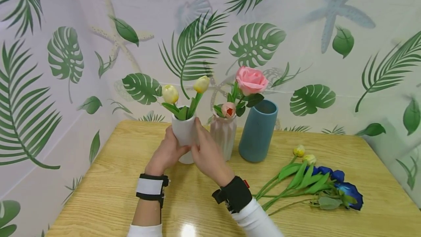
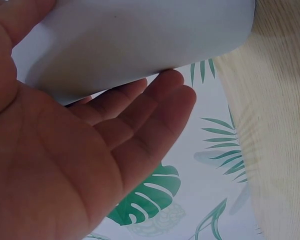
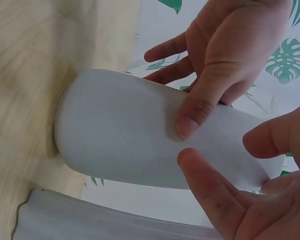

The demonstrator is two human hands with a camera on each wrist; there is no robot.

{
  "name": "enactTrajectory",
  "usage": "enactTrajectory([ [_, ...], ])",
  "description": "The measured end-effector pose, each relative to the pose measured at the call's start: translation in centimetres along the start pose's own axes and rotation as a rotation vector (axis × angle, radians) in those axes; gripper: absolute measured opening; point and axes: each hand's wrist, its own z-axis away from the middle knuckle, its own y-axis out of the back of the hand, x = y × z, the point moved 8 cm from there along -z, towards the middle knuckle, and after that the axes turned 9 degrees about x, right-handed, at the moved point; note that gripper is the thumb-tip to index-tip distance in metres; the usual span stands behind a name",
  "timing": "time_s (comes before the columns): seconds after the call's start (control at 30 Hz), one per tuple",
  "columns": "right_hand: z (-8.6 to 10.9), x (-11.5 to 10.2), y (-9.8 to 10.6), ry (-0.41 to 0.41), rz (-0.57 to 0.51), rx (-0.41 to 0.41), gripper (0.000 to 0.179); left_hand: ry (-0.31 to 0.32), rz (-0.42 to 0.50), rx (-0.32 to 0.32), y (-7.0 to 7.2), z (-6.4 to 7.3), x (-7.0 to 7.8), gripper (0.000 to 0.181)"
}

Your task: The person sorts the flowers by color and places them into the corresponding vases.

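A smooth white vase stands on the wooden table at the left of a row of vases. Two pale yellow tulips with green leaves rise from its mouth. My left hand holds the vase from the left; the right wrist view shows its thumb across the front and its fingers behind. From the right, my right hand holds the upper part, with one finger reaching up close to the rim. The left wrist view shows the left fingers along the vase wall.
Just right stands a pleated pale vase with a pink rose and a smaller pink flower. Beyond it is a blue vase. Loose yellow tulips and blue flowers lie on the table's right side. A leaf-patterned backdrop borders the table.
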Motion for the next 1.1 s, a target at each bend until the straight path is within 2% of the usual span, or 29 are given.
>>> enactTrajectory([
  [0.27, 1.5, 0.5, -0.3, -0.036, -0.026, -0.019, 0.059, -0.002, -0.026, 0.007, 0.0, 0.0, -0.1, 0.093],
  [0.53, 4.2, 1.8, -0.3, -0.047, -0.042, -0.170, 0.039, -0.006, -0.010, 0.007, -0.1, 0.1, 0.1, 0.092],
  [0.77, 6.4, 3.8, 1.5, -0.069, -0.012, -0.281, 0.025, 0.028, -0.002, -0.007, -0.5, 0.1, -0.1, 0.092],
  [0.93, 7.5, 5.4, 3.0, -0.118, 0.018, -0.301, 0.025, 0.038, -0.012, -0.011, -0.3, 0.0, -0.1, 0.092],
  [1.1, 8.4, 6.8, 3.7, -0.129, 0.067, -0.305, 0.023, 0.060, 0.003, -0.011, -0.2, 0.1, -0.5, 0.092],
])
